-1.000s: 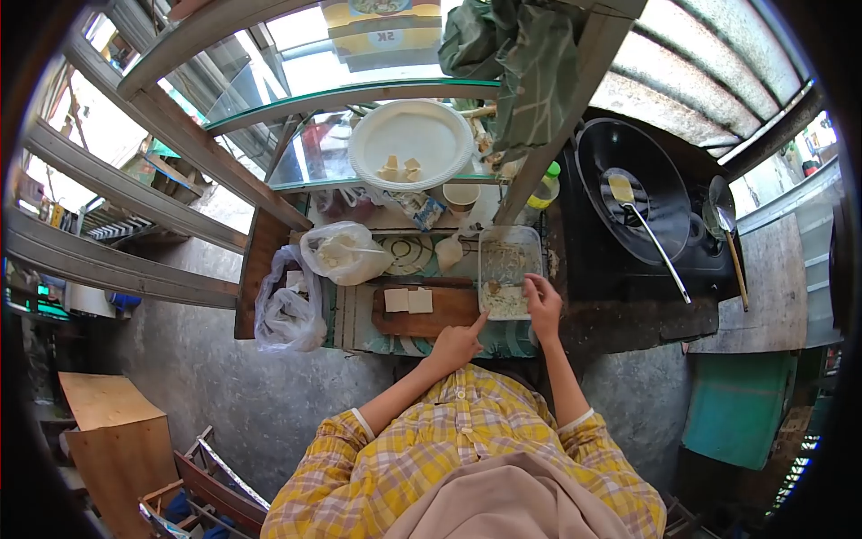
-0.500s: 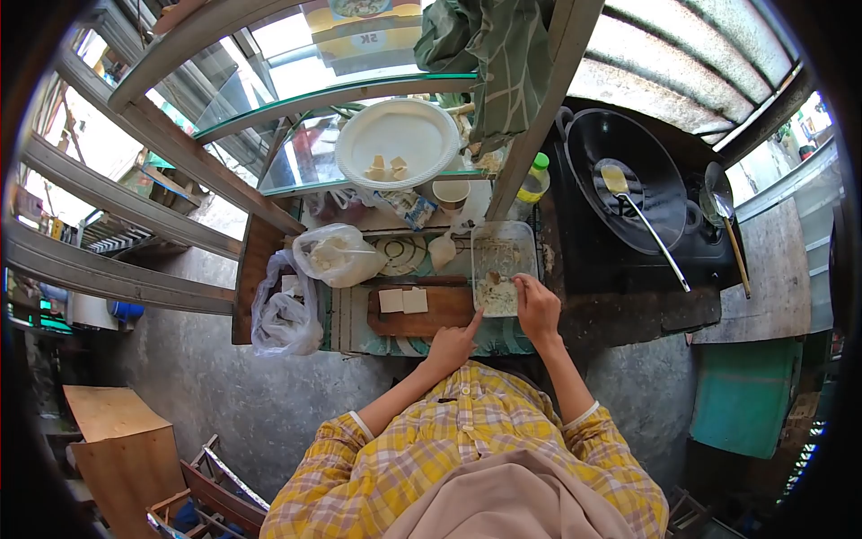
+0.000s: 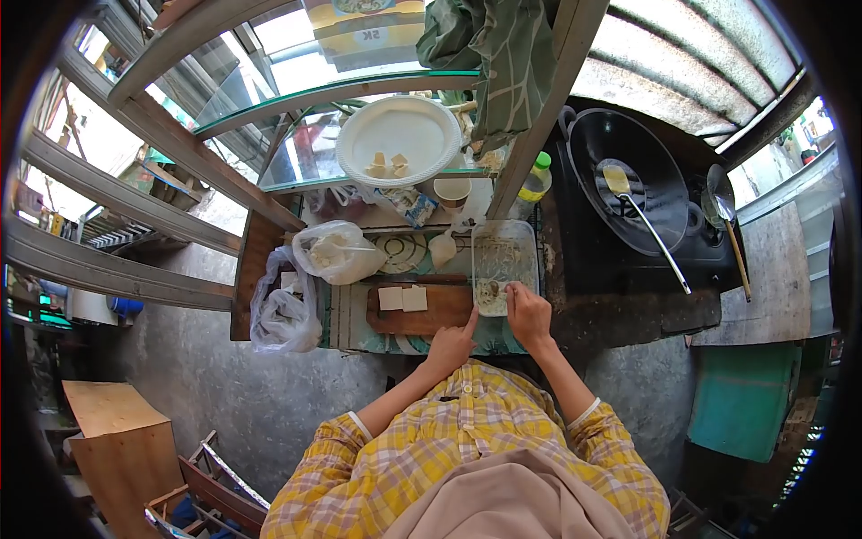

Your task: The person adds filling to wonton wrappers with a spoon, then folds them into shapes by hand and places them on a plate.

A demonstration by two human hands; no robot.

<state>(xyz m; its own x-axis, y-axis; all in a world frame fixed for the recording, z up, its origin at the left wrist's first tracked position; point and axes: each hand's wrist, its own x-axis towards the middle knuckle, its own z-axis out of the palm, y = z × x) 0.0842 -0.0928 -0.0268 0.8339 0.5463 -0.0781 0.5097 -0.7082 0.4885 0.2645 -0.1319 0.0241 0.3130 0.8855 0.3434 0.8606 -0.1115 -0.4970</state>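
A clear rectangular plastic container [image 3: 505,241] stands at the right end of the worktop, with a pale, green-flecked mixture [image 3: 488,299] at its near end. My right hand [image 3: 530,314] is closed over that end, pinching what looks like a small spoon [image 3: 495,287], mostly hidden by the fingers. My left hand [image 3: 452,345] is at the container's near left corner. Its index finger is stretched out against the wall, the other fingers loosely bent, nothing held. To its left, two white square tofu-like pieces [image 3: 402,298] lie on a wooden board [image 3: 440,319].
Plastic bags [image 3: 337,254] sit on the left of the worktop. Behind, a white plate [image 3: 395,135] with small pieces rests on a glass shelf, above a paper cup [image 3: 452,192]. On the right, a black wok [image 3: 660,162] holding a spatula [image 3: 660,235] sits on a stove.
My right hand has shifted slightly left and down at the container's near end, and the spoon-like tip has moved nearer to me. My left hand stays almost in place.
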